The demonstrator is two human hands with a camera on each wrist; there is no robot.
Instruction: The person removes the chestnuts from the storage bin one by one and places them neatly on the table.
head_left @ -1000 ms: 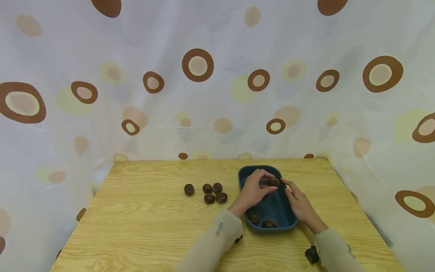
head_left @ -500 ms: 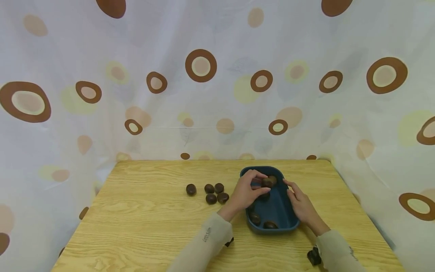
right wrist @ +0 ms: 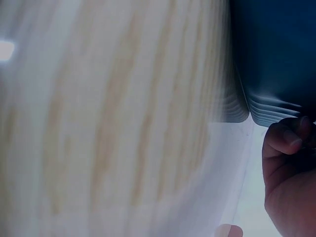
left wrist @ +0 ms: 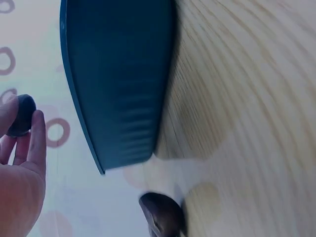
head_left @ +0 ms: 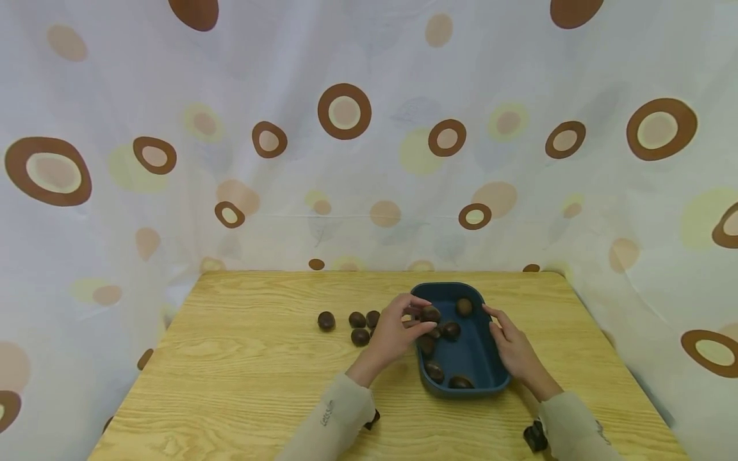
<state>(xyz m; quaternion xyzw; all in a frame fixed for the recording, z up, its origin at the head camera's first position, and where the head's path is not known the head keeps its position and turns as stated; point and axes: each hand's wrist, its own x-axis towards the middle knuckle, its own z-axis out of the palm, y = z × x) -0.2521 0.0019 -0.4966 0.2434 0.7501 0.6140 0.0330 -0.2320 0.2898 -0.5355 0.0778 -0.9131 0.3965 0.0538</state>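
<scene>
The person's left hand had carried a rounded dark-brown object leftward across the round-cornered dark-blue box, uncovering more rounded brown objects inside.

Spotted cloth behind wooden table

Pale curtain-like sheeting on three sides, printed with brown rings and beige blotches, light wood-grain table, soft light
</scene>
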